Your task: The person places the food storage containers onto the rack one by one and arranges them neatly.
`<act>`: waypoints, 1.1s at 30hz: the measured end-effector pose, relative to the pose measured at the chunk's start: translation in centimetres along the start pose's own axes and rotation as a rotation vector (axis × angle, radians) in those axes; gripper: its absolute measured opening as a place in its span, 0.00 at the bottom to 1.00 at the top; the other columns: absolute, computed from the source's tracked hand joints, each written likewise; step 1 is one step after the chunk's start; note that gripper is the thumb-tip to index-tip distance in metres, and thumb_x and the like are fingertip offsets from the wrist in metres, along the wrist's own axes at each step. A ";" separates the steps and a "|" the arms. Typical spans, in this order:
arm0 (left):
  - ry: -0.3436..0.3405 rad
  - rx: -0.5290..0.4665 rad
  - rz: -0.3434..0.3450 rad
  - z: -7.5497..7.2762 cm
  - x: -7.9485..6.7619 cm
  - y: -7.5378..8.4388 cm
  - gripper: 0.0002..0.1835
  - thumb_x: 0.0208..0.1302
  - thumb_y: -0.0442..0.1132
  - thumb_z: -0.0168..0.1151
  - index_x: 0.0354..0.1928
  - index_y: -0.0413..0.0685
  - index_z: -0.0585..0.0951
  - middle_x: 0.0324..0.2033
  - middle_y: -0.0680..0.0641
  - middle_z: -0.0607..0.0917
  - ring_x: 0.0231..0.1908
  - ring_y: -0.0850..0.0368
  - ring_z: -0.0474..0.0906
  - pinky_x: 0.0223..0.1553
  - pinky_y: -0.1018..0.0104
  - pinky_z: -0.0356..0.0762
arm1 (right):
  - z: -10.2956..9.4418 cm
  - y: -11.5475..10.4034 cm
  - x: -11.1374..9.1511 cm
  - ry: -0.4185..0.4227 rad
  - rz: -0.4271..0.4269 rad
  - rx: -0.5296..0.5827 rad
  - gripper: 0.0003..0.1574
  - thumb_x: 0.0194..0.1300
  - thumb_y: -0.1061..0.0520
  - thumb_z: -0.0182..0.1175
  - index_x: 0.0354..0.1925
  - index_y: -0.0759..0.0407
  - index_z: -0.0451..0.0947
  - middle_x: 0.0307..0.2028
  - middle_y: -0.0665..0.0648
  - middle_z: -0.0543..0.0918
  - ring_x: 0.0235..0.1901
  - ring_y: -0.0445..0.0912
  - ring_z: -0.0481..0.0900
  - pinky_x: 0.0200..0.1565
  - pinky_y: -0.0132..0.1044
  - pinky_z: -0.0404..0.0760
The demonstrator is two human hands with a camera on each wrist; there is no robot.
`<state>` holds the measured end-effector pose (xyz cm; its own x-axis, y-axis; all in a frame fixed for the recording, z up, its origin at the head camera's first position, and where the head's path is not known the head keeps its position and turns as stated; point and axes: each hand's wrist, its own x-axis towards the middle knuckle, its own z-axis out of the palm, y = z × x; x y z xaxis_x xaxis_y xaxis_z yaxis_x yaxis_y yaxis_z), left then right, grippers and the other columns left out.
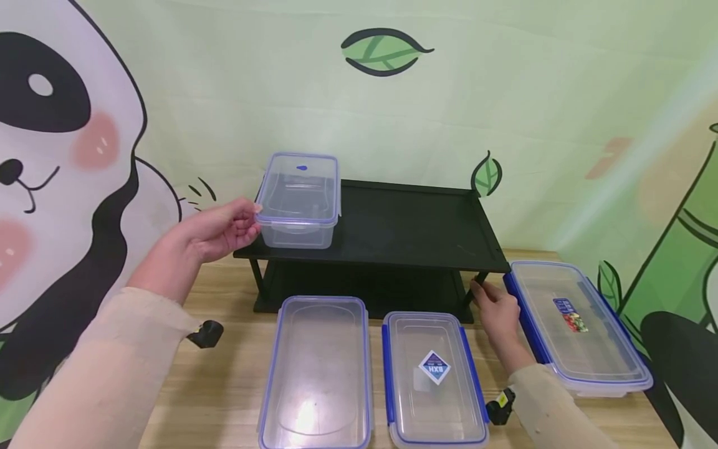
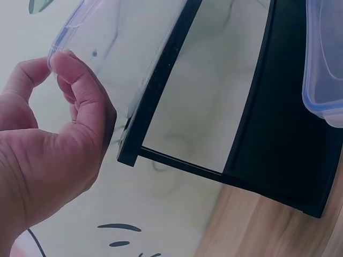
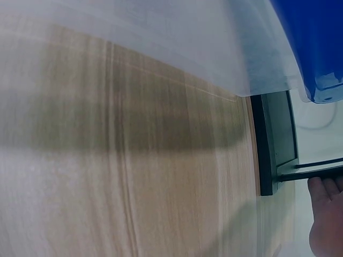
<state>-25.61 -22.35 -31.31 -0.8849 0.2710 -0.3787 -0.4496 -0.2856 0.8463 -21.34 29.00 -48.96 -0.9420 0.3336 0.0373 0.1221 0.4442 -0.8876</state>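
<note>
My left hand (image 1: 219, 232) pinches the lid rim of a clear plastic food container (image 1: 298, 236) between thumb and index finger. This blue-edged container stands on the left end of the upper shelf of a black two-tier rack (image 1: 412, 224). In the left wrist view, the thumb and fingertip meet at the container's corner (image 2: 56, 44). My right hand (image 1: 498, 317) grips the rack's front right post (image 1: 477, 284). From the right wrist, its fingers (image 3: 320, 193) show against that post.
On the wooden table (image 1: 196, 374) before the rack lie a clear container (image 1: 320, 374) and a blue-clipped one (image 1: 437, 405) with a diamond sticker. A larger labelled container (image 1: 578, 349) stands right of the rack. Behind hangs a panda-print backdrop (image 1: 252, 81).
</note>
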 end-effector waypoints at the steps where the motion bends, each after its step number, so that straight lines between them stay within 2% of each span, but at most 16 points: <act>1: 0.002 -0.006 -0.004 -0.1 0.0 0.0 0.06 0.78 0.33 0.57 0.40 0.42 0.80 0.29 0.49 0.85 0.27 0.61 0.82 0.35 0.75 0.84 | 0.0 0.0 0.0 0.002 0.001 0.001 0.33 0.82 0.46 0.59 0.70 0.69 0.76 0.64 0.71 0.81 0.62 0.61 0.83 0.64 0.52 0.79; 8: 0.003 -0.043 -0.018 -0.1 0.2 0.0 0.05 0.78 0.34 0.60 0.40 0.42 0.81 0.30 0.48 0.86 0.29 0.60 0.84 0.39 0.72 0.86 | -0.1 -0.2 -0.1 0.006 0.001 0.011 0.33 0.82 0.46 0.59 0.70 0.69 0.76 0.64 0.71 0.81 0.62 0.62 0.83 0.64 0.53 0.79; 15: 0.007 -0.018 -0.008 0.1 0.3 0.0 0.05 0.79 0.36 0.60 0.42 0.42 0.81 0.33 0.48 0.86 0.32 0.59 0.85 0.41 0.72 0.86 | -0.4 -0.3 0.0 -0.001 -0.003 0.014 0.34 0.81 0.44 0.59 0.70 0.68 0.76 0.63 0.71 0.82 0.61 0.62 0.83 0.65 0.53 0.78; 23: 0.024 0.116 0.036 -0.3 -0.5 -0.3 0.07 0.78 0.41 0.66 0.46 0.46 0.82 0.39 0.48 0.85 0.38 0.57 0.88 0.48 0.69 0.87 | -0.3 0.0 0.2 -0.002 0.017 0.009 0.34 0.82 0.44 0.59 0.70 0.69 0.76 0.65 0.70 0.81 0.61 0.61 0.83 0.65 0.52 0.78; 28: 0.032 0.218 0.061 -0.5 -1.5 -0.4 0.16 0.79 0.43 0.65 0.56 0.40 0.74 0.41 0.47 0.84 0.40 0.55 0.89 0.48 0.66 0.88 | -0.1 0.0 0.2 0.006 0.009 0.011 0.34 0.81 0.45 0.60 0.70 0.69 0.76 0.64 0.71 0.81 0.61 0.61 0.84 0.65 0.53 0.78; 33: -0.011 0.345 0.079 -0.4 -3.1 -0.9 0.25 0.81 0.45 0.61 0.64 0.32 0.68 0.43 0.46 0.85 0.42 0.55 0.90 0.50 0.64 0.88 | 0.0 -0.2 0.2 0.006 0.001 0.004 0.34 0.82 0.44 0.59 0.70 0.69 0.76 0.64 0.71 0.81 0.61 0.62 0.83 0.65 0.54 0.78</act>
<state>-22.49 -23.26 -31.03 -0.9129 0.2714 -0.3048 -0.3112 0.0204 0.9501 -21.53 28.99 -48.74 -0.9400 0.3388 0.0396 0.1212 0.4403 -0.8896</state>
